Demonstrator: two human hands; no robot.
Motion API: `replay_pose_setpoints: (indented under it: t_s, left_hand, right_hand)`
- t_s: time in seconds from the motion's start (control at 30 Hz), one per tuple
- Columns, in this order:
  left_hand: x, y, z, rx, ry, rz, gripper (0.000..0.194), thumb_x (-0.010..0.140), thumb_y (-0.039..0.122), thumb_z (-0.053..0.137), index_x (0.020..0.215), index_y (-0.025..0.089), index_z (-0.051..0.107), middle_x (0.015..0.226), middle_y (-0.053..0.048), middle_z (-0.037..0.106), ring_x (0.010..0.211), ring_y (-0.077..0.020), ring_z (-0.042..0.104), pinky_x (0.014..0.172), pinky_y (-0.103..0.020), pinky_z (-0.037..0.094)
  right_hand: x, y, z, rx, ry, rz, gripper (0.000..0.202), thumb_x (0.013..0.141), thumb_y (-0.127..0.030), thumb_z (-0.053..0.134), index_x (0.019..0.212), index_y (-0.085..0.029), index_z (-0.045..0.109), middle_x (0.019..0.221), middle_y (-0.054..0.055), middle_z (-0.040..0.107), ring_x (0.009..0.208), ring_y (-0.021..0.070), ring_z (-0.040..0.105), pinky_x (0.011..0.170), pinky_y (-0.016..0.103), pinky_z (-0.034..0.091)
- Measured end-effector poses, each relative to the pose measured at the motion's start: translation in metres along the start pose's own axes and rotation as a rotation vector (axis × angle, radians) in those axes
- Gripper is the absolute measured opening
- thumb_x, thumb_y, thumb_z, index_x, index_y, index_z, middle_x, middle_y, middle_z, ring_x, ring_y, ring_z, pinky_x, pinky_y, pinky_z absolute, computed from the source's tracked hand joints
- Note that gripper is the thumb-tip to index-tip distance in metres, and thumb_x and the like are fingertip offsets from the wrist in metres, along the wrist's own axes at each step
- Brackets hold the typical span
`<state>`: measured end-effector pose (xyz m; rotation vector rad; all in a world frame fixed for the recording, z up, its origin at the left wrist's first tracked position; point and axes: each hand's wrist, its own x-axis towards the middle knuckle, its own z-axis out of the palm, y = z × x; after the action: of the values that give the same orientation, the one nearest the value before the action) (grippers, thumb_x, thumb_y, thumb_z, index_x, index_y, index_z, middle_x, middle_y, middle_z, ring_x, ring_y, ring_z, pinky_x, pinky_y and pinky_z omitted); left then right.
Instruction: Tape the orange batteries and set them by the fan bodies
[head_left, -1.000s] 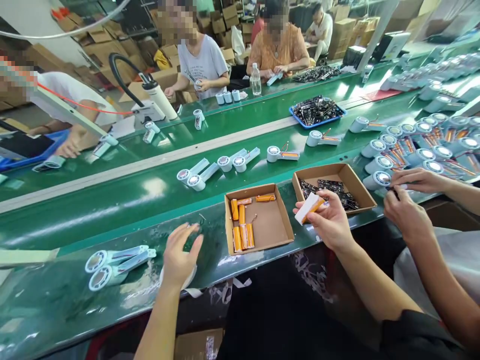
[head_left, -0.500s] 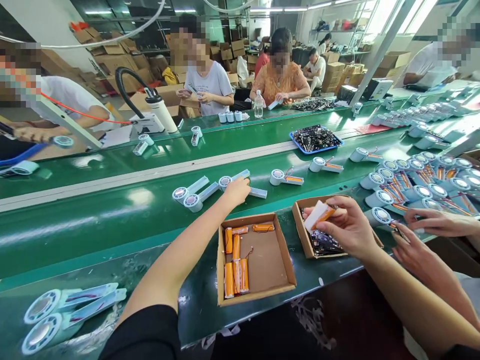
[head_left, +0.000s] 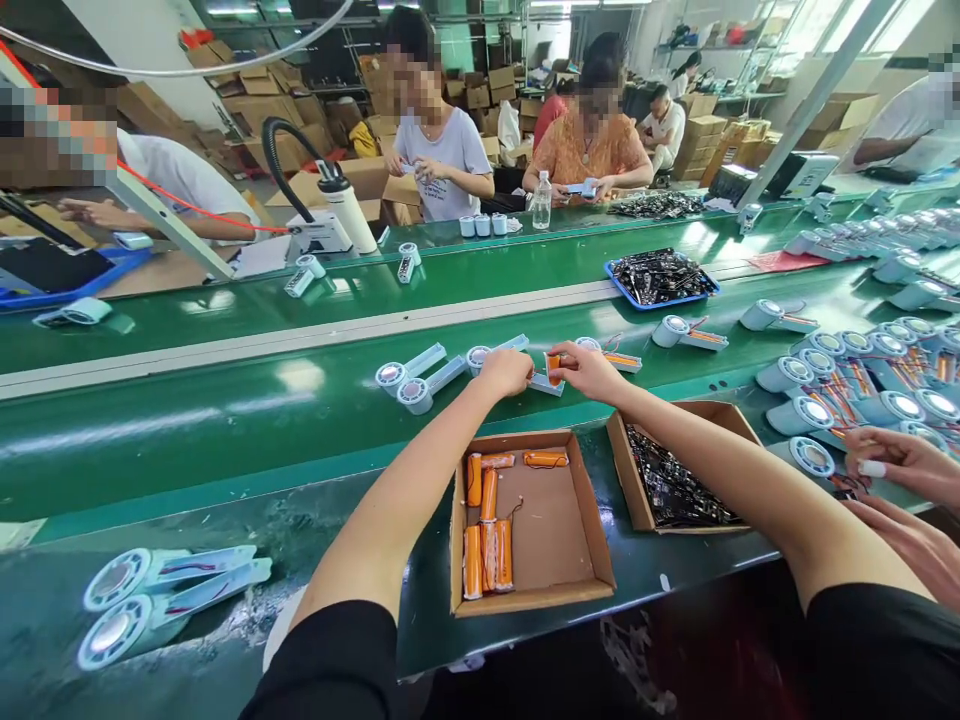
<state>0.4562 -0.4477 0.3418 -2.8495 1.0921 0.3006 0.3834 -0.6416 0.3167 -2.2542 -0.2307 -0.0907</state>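
Note:
On the green belt, my left hand [head_left: 508, 372] is closed on a light-blue fan housing [head_left: 549, 384], with its fingertips hidden behind the hand. My right hand [head_left: 589, 370] pinches an orange battery [head_left: 553, 368] with a white face, right over the open handle of that housing. Whether the battery touches the handle I cannot tell. Just left of my left hand lie more light-blue fan housings [head_left: 415, 395]. Below my wrists a cardboard box [head_left: 555, 540] holds several orange batteries [head_left: 472, 562]. Another cardboard box [head_left: 631, 490], with dark circuit boards [head_left: 667, 480], sits under my right forearm.
Many fan housings with batteries [head_left: 814, 412] crowd the right side, where a co-worker's hands [head_left: 900, 465] work. A blue tray [head_left: 637, 300] of dark parts stands on the belt. Two fan housings [head_left: 135, 625] lie front left. A clear bottle [head_left: 541, 205] and co-workers are across the line.
My right hand has carried the battery from above the circuit-board box leftward and away from me to the fan housing by my left hand. My left hand stays at the housings.

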Motion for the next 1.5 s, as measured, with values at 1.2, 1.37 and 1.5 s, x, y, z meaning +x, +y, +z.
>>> replay_pose_setpoints:
  t_s: [1.2, 1.37, 1.5]
  left_hand:
    - [-0.083, -0.126, 0.023, -0.122, -0.026, -0.257, 0.059, 0.077, 0.057, 0.070, 0.129, 0.029, 0.069, 0.150, -0.014, 0.055, 0.142, -0.0456, 0.036, 0.106, -0.067, 0.044]
    - [-0.121, -0.123, 0.021, -0.101, 0.002, -0.259, 0.051, 0.077, 0.053, 0.068, 0.120, 0.026, 0.072, 0.133, -0.013, 0.065, 0.132, -0.0376, 0.046, 0.101, -0.048, 0.052]
    - [-0.210, -0.148, 0.025, -0.051, -0.010, -0.303, 0.050, 0.077, 0.053, 0.066, 0.120, 0.027, 0.072, 0.135, -0.011, 0.065, 0.135, -0.0391, 0.044, 0.097, -0.048, 0.054]
  right_hand:
    - [0.038, -0.057, -0.011, -1.048, -0.216, 0.178, 0.048, 0.103, -0.044, 0.045, 0.136, -0.018, 0.070, 0.120, 0.026, 0.075, 0.111, 0.0411, 0.072, 0.091, 0.050, 0.054]
    - [0.081, -0.081, 0.037, -0.788, -0.268, -0.067, 0.069, 0.097, -0.043, 0.062, 0.160, -0.023, 0.045, 0.158, 0.018, 0.053, 0.134, 0.0347, 0.061, 0.111, 0.045, 0.048]
    - [0.080, -0.097, 0.063, -0.727, -0.271, -0.142, 0.047, 0.098, -0.025, 0.057, 0.144, -0.015, 0.064, 0.144, 0.016, 0.065, 0.132, 0.0285, 0.063, 0.116, 0.038, 0.044]
